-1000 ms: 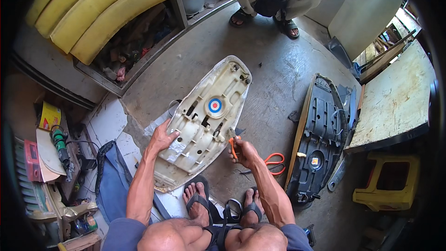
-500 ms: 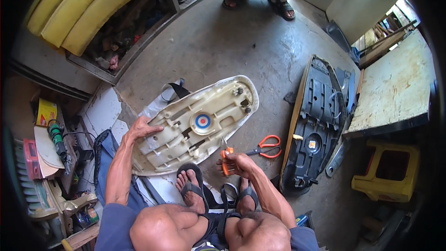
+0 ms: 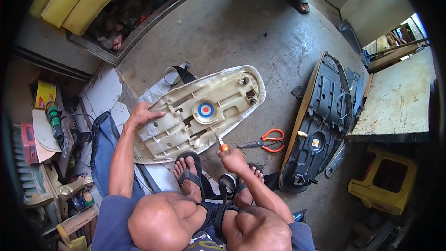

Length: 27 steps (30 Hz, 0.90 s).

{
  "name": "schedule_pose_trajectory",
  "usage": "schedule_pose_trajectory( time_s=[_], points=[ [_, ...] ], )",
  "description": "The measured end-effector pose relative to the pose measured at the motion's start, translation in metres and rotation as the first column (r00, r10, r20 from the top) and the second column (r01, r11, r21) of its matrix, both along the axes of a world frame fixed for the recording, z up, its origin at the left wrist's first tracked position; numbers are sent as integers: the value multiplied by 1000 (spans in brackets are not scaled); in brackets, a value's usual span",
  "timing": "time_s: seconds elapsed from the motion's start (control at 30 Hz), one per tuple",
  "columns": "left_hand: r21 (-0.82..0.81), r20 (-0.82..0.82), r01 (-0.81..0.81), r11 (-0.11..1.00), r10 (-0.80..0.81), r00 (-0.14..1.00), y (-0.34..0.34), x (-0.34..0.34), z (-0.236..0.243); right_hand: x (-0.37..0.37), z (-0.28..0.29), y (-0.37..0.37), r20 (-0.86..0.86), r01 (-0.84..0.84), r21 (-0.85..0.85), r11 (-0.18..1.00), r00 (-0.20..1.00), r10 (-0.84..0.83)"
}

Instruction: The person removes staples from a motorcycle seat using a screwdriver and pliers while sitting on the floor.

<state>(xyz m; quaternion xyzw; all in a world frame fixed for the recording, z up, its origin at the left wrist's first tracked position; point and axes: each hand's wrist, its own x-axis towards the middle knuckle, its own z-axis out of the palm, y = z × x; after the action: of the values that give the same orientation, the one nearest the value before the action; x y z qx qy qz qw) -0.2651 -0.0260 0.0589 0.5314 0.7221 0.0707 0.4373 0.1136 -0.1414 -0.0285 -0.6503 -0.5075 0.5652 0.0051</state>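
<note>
With our left hand [image 3: 138, 117], we are grasping one cream, ribbed seat base [image 3: 213, 123] (one round sticker [image 3: 206, 109] is showing) before our feet [image 3: 186, 165]; our right hand [image 3: 233, 161] is clenching one orange tool [image 3: 224, 147].

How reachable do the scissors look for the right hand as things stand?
Probably yes: the scissors lie close by with nothing seen between, but the right hand grips an orange-handled tool and might need freeing first.
</note>
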Motion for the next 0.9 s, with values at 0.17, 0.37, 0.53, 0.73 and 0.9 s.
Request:
schedule_pose_trajectory(
  time_s=[0.17, 0.37, 0.53, 0.73, 0.9],
  points=[
    [-17, -22, -27, 999, 26, 999, 1, -5, -6, 3, 9, 13, -160, 77, -220, 972, 981, -114],
    [-31, 13, -61, 998, 62, 998, -6, -7, -5, 28, 55, 30, -381, 209, -765, 609, 615, -691],
    [-7, -24, -8, 1000, 8, 1000, 1, -9, -13, 14, 5, 15, -36, 17, -152, 988, 999, -23],
    [-33, 4, -48, 998, 49, 999, -5, -13, -17, 10, 27, 20, -300, 187, -394, 900, 899, -318],
    [-1, 43, -26, 1000, 26, 999, 0, -14, -18, 35, 27, 25, -453, 79, -860, 504, 337, -825]
  ],
)
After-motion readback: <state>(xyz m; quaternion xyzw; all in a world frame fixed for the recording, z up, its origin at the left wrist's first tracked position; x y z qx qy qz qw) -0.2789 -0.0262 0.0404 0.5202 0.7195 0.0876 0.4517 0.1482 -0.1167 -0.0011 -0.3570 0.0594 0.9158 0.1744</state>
